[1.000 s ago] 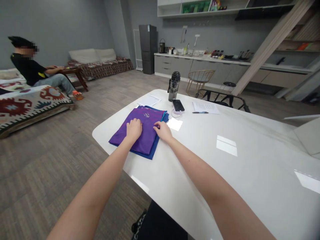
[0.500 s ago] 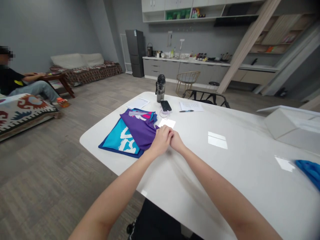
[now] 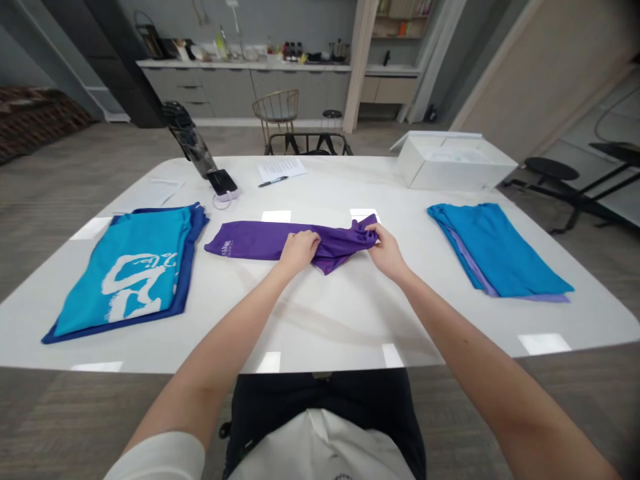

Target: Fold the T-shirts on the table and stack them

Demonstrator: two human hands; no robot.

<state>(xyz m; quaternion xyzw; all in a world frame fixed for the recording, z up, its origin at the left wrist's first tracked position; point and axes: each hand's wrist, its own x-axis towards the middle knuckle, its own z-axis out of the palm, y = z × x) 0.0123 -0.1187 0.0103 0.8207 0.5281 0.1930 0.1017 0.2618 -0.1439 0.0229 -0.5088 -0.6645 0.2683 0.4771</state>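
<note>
Count on my feed: 2 hands, 1 purple garment [image 3: 265, 241] being handled, 2 stacks of folded clothes, 1 bottle, 1 phone, 1 pen, 1 box.

Purple garment lies mid-table, folded into a long strip running left to right. Small white lettering at its left end; right end bunched and creased, 1 corner flopped toward me.

Grip: my right hand [image 3: 385, 253] pinches the bunched right end between thumb and fingers. My left hand [image 3: 300, 250] rests on the middle of the strip, fingers bent; can't tell if it has any cloth pinched.

The stacks flank the strip, 1 per side, both apart from it. Left: turquoise garment [image 3: 120, 280] with big white brush-style print, on a navy garment [image 3: 183, 280] sticking out past its edges. Right: blue garment [image 3: 505, 250] with a lilac garment [image 3: 553, 298] showing beneath.

Farther back on the white table [image 3: 310, 333]: bottle [image 3: 195, 143], phone [image 3: 221, 181] near its base, white paper [image 3: 147, 195] behind the left stack (can't count sheets), printed sheet [image 3: 290, 167] with pen [image 3: 273, 181] at its near edge. White box [image 3: 450, 175] sits behind the right stack, lid up.

Past the far edge: 1 black chair [image 3: 291, 143], then 1 gold wire chair [image 3: 277, 119].
</note>
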